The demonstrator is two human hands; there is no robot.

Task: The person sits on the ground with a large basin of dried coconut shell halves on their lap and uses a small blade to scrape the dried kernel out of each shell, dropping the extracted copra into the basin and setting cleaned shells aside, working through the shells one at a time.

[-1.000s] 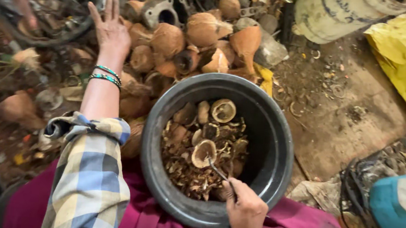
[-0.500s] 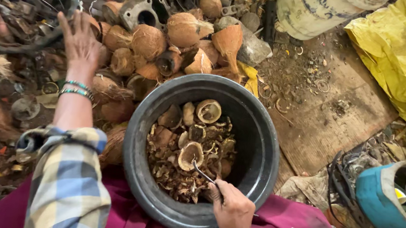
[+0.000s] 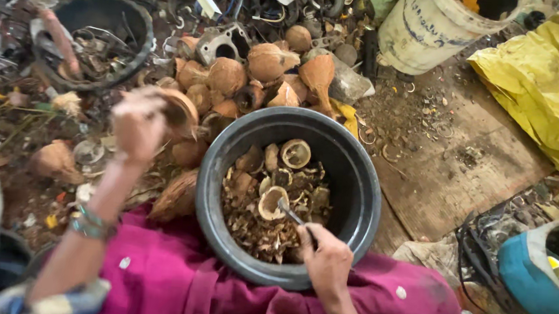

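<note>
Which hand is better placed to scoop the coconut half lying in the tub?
Probably the right hand: it holds a metal tool beside that half inside the tub. The left hand grips a coconut outside.

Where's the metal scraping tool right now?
In the head view, the thin metal tool is in the right hand, its tip over the shell pieces inside the dark round basin.

Dark grey basin (image 3: 358, 184), brown coconut husks (image 3: 266, 75), magenta cloth (image 3: 168, 275), yellow sheet (image 3: 548, 93), blue helmet (image 3: 519, 265).
</note>
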